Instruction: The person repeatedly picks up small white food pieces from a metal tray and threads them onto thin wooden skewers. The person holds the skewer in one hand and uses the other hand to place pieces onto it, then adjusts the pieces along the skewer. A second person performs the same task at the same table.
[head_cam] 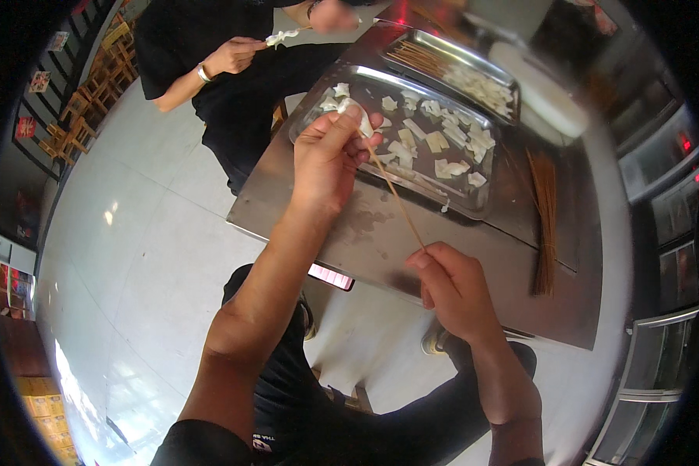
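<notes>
My left hand [338,145] pinches a white, soft food piece [364,123] between thumb and fingers, above the near left part of a steel tray [483,204]. A thin wooden skewer [393,189] runs from that piece down to my right hand [451,285], whose fingers close on its other end over the table's near edge. The skewer's upper tip is hidden by the food and fingers. Several loose white food pieces [437,141] lie scattered in the tray, some flat, some folded.
A bundle of skewers [543,233] lies on the steel table [576,309] at right. Behind stands a smaller tray [515,110] with skewered white pieces. Across the left corner, a seated person's hand [233,55] holds a loaded skewer [282,38]. A phone [332,276] shows at the near edge.
</notes>
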`<move>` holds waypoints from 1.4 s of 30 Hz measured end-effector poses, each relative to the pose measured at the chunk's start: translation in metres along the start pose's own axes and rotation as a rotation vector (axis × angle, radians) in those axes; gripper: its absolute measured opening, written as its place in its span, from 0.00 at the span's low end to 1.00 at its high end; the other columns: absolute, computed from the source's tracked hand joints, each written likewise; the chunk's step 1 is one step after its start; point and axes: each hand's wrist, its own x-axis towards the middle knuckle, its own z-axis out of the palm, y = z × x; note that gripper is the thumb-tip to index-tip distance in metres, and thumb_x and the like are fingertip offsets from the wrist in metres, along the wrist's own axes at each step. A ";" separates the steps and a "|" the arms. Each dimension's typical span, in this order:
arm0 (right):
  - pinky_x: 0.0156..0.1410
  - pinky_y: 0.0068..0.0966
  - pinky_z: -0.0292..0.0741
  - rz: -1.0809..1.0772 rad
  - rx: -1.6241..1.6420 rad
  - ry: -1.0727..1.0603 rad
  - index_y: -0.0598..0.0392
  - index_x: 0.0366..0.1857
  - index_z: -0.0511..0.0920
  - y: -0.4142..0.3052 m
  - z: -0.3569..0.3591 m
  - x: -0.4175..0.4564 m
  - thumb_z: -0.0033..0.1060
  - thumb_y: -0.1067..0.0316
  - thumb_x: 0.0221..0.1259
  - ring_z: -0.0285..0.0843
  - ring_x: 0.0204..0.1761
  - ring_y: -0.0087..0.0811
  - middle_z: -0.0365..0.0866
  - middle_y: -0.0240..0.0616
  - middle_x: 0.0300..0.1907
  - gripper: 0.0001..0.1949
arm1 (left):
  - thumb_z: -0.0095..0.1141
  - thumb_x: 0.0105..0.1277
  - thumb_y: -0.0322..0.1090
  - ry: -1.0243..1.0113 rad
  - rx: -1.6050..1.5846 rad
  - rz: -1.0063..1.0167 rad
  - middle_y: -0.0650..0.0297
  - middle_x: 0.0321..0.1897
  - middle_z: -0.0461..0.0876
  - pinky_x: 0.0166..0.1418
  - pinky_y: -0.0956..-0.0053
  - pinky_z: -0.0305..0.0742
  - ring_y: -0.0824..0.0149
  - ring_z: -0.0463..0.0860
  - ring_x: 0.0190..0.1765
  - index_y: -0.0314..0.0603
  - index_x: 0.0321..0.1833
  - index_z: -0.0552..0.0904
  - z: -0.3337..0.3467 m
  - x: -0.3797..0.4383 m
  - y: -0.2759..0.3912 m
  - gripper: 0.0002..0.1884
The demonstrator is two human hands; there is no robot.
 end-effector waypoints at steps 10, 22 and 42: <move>0.22 0.16 0.60 -0.043 0.062 0.068 0.59 0.34 0.78 -0.005 -0.002 -0.002 0.46 0.66 0.69 0.62 0.15 0.15 0.66 0.27 0.13 0.10 | 0.57 0.67 0.39 0.045 -0.023 0.052 0.58 0.33 0.85 0.31 0.83 0.70 0.72 0.84 0.32 0.42 0.33 0.79 0.003 -0.001 0.005 0.08; 0.19 0.16 0.56 0.011 0.118 0.004 0.59 0.34 0.78 -0.003 -0.006 -0.002 0.45 0.64 0.68 0.60 0.13 0.16 0.66 0.28 0.11 0.11 | 0.57 0.66 0.35 -0.005 -0.087 0.002 0.59 0.32 0.85 0.33 0.83 0.74 0.72 0.84 0.34 0.42 0.34 0.80 0.004 -0.001 0.006 0.06; 0.20 0.17 0.59 -0.005 0.158 -0.102 0.58 0.44 0.74 -0.004 -0.007 -0.004 0.44 0.63 0.72 0.62 0.15 0.16 0.65 0.26 0.16 0.10 | 0.56 0.64 0.32 0.019 -0.247 -0.061 0.59 0.33 0.84 0.34 0.78 0.79 0.71 0.83 0.32 0.36 0.46 0.79 -0.001 0.001 0.008 0.10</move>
